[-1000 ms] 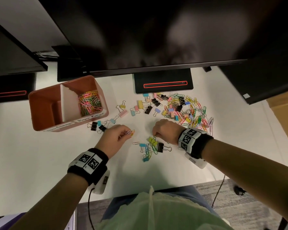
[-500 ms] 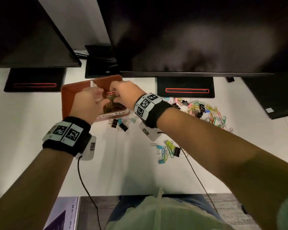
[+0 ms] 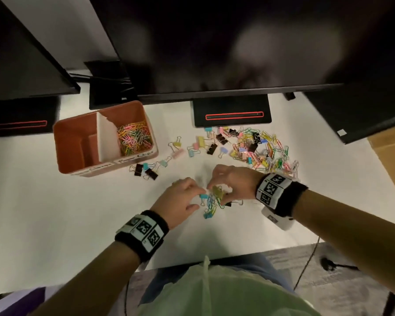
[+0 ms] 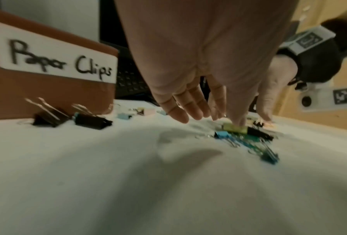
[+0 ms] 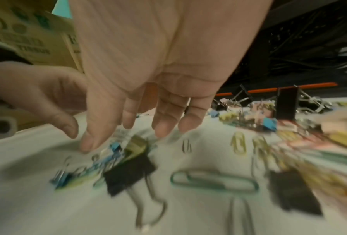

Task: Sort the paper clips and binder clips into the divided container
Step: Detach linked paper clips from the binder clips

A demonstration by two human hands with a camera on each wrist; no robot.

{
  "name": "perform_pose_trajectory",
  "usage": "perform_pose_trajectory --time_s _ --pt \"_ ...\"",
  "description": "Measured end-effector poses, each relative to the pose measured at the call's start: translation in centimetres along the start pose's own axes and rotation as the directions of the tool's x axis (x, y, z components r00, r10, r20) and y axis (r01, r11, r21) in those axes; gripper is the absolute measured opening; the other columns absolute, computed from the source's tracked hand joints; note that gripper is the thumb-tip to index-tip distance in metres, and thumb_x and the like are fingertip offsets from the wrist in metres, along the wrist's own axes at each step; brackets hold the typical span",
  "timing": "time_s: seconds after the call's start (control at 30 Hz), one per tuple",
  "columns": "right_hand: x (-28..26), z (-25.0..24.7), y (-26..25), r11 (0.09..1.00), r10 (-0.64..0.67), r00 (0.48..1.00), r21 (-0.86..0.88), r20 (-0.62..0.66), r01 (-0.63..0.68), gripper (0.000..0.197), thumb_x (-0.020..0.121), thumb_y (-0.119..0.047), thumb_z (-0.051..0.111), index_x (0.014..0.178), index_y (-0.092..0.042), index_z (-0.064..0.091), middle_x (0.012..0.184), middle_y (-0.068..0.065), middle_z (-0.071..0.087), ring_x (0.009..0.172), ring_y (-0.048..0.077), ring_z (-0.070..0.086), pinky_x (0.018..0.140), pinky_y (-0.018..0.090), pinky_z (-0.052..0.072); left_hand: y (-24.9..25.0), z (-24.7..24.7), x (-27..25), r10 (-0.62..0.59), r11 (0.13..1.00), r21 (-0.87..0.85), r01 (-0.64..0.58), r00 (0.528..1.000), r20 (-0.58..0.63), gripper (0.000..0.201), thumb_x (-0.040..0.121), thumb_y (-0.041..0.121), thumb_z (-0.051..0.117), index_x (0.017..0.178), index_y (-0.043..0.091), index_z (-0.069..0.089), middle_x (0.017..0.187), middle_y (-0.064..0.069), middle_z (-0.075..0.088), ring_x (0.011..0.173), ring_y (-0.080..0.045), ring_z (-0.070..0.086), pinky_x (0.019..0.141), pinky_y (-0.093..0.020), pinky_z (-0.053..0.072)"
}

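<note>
Clips cluster point(image 3: 211, 202) | both hands over it, grip unclear | container point(image 3: 78, 137) far-left

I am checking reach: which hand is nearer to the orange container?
Left. The left hand is right of and in front of the orange container; the right hand lies farther right, beside the big clip pile.

The divided container point(image 3: 70, 142) is terracotta orange with a white divider point(image 3: 107, 142) and white labels point(image 4: 54, 54) lettered in black; its paper clips point(image 3: 135, 139) mix pink, yellow, green and orange. On the white desk point(image 3: 55, 213) lie black binder clips point(image 3: 144, 171), pastel pink, yellow and blue ones point(image 3: 201, 142), and a blue-green cluster point(image 3: 211, 205). Both wristbands point(image 3: 143, 231) are black with black-and-white square markers
</note>
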State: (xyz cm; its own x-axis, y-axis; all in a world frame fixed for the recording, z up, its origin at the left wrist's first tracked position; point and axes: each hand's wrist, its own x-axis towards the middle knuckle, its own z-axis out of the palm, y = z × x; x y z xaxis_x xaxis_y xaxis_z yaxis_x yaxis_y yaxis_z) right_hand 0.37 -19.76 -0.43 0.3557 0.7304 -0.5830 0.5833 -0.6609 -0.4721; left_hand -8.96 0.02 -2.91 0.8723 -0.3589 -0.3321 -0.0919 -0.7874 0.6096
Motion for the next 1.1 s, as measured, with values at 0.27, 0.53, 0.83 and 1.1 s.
perform_pose_trajectory --time_s 0.27,0.53,0.83,1.1 --pt "1.1 2.1 1.8 0.989 0.053 0.991 0.145 -0.125 -0.035 0.028 0.083 -0.022 0.066 0.11 -0.015 0.064 0.112 0.008 0.052 0.078 0.013 0.046 0.077 0.027 0.045 0.2 1.8 2.7 0.022 0.987 0.156 -0.026 0.999 0.028 0.031 0.077 0.022 0.069 0.106 0.016 0.063 0.103 -0.003 0.057 0.098 -0.022 0.05 0.088 -0.038 0.044" --pt "0.0 0.8 3.5 0.983 0.096 0.923 0.18 -0.372 -0.03 0.056 0.083 -0.034 0.066 0.131 -0.021 0.042 0.126 0.006 0.043 0.093 0.014 0.048 0.085 0.031 0.049 -0.1 1.2 2.9 -0.004 0.997 0.078 0.005 1.0 -0.011 0.021 0.073 0.027 0.073 0.084 0.015 0.06 0.08 0.0 0.062 0.08 -0.021 0.053 0.077 -0.039 0.046" --pt "-2.1 4.2 2.5 0.993 -0.018 0.998 -0.116 -0.06 0.011 0.035 0.082 -0.036 0.064 0.114 -0.023 0.055 0.116 0.004 0.05 0.099 0.026 0.056 0.079 0.034 0.05 -1.7 -0.9 2.1 -0.219 0.975 -0.031 0.221 0.924 -0.314 0.027 0.077 0.028 0.071 0.097 0.015 0.058 0.101 -0.003 0.055 0.093 -0.018 0.051 0.082 -0.033 0.046" --pt "-1.7 2.9 3.3 0.999 -0.026 0.975 0.041 -0.221 0.035 0.025 0.083 -0.032 0.064 0.105 -0.02 0.06 0.108 0.003 0.054 0.091 0.022 0.059 0.076 0.035 0.053 1.2 2.8 0.2 0.014 0.992 0.126 -0.018 0.999 0.037 0.041 0.074 0.055 0.06 0.099 0.022 0.057 0.092 0.005 0.056 0.085 -0.013 0.05 0.076 -0.031 0.044"
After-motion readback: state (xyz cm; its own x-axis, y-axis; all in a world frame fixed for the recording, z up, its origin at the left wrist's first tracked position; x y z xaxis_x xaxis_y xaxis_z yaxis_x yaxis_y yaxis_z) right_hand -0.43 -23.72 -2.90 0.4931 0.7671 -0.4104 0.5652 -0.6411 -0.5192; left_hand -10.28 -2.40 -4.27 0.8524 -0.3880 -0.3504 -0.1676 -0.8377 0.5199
